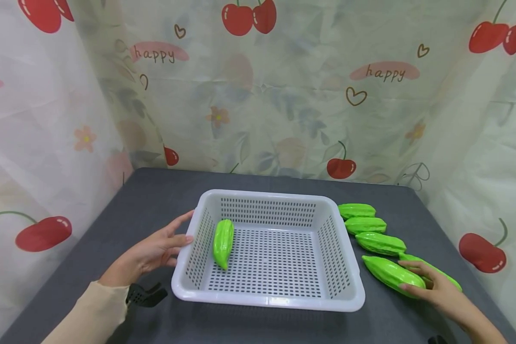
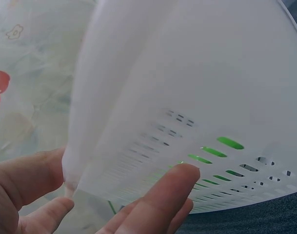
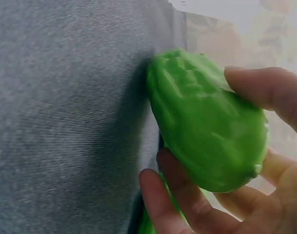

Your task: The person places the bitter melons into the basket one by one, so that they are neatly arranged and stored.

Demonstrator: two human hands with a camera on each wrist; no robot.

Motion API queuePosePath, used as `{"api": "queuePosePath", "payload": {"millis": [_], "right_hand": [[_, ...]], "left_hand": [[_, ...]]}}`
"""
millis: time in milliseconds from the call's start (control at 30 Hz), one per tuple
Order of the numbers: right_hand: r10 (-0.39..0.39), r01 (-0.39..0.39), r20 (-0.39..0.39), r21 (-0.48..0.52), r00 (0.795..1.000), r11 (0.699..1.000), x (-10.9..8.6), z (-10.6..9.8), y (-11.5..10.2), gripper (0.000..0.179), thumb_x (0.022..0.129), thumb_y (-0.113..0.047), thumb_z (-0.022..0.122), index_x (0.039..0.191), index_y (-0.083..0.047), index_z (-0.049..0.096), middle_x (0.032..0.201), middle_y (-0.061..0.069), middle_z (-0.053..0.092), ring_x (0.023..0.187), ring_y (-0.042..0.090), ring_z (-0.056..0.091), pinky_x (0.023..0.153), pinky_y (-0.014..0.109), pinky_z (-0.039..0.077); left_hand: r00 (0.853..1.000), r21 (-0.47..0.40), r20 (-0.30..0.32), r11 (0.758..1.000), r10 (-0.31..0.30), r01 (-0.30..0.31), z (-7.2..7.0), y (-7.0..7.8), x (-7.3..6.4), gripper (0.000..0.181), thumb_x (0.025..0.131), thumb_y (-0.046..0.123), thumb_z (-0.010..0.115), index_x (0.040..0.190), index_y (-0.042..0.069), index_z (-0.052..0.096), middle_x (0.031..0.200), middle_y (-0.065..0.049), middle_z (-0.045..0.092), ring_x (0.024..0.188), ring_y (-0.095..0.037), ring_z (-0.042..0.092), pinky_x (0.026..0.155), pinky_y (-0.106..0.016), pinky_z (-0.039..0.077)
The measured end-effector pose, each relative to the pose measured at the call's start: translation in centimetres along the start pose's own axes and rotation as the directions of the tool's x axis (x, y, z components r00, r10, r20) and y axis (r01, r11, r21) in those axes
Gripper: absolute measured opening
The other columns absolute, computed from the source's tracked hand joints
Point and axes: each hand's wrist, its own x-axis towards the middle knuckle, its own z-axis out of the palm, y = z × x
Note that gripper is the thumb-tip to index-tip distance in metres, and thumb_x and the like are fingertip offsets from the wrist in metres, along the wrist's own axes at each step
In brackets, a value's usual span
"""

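My left hand point(image 1: 156, 249) holds the left side of a white plastic basket point(image 1: 268, 301), its fingers and thumb at the rim and outer wall. One bright green, ridged bitter melon point(image 1: 223, 243) lies inside, near the basket's left wall; bits of its green show through the slots in the left wrist view. To the right of the basket, my right hand point(image 1: 440, 289) grips another bitter melon point(image 1: 393, 273), thumb on one side and fingers on the other. In the right wrist view this bitter melon point(image 3: 207, 122) fills the grasp, its blunt end towards the camera.
Beyond the right hand, several more bitter melons point(image 1: 380, 243) lie in a slanting row along the basket's right side. One point(image 1: 449, 278) lies partly behind the right hand's fingers. A dark grey cloth point(image 1: 172, 184) covers the table, with cherry-print curtains point(image 1: 262, 119) around it.
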Motion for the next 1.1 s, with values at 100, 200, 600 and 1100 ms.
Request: {"api": "queuePosePath", "payload": {"millis": [100,200,600,1100], "right_hand": [[0.002,-0.002,-0.034,0.001,0.999,1.000,0.0,-0.2,-0.3,0.059,0.090,-0.026,0.068,0.136,0.003,0.047,0.130,0.023,0.053,0.094,-0.022,0.038,0.069,0.018,0.048],[0.007,-0.008,-0.070,-0.017,0.998,1.000,0.0,-0.4,-0.6,0.058,0.089,-0.030,0.070,0.134,0.000,0.050,0.131,0.020,0.053,0.093,-0.021,0.039,0.068,0.017,0.048],[0.015,0.000,-0.175,0.085,0.984,0.996,0.3,-1.9,-1.9,0.060,0.091,-0.031,0.068,0.134,0.001,0.042,0.109,-0.030,0.050,0.087,-0.015,0.052,0.066,0.020,0.051],[-0.121,0.201,-0.314,0.235,0.942,0.951,2.5,-7.6,-8.5,0.052,0.096,-0.014,0.059,0.141,-0.031,0.041,0.120,-0.020,0.041,0.093,-0.015,0.059,0.071,0.005,0.041]], "left_hand": [[1.000,0.001,0.002,1.000,0.000,0.000,0.0,0.0,0.0,0.087,0.096,0.019,0.061,0.155,0.036,-0.001,0.149,-0.028,0.034,0.112,-0.042,0.062,0.082,-0.060,0.053],[1.000,0.002,0.005,1.000,0.000,0.000,0.0,0.0,0.1,0.087,0.096,0.019,0.061,0.155,0.036,-0.001,0.149,-0.028,0.034,0.112,-0.042,0.063,0.082,-0.060,0.053],[1.000,0.000,0.017,1.000,0.005,-0.005,0.0,0.0,0.2,0.086,0.096,0.017,0.060,0.155,0.035,0.000,0.148,-0.029,0.036,0.110,-0.041,0.063,0.082,-0.060,0.053],[1.000,0.009,0.016,1.000,0.015,-0.015,0.0,0.0,0.0,0.087,0.096,0.017,0.059,0.155,0.034,-0.002,0.147,-0.029,0.037,0.110,-0.041,0.063,0.082,-0.060,0.053]]}}
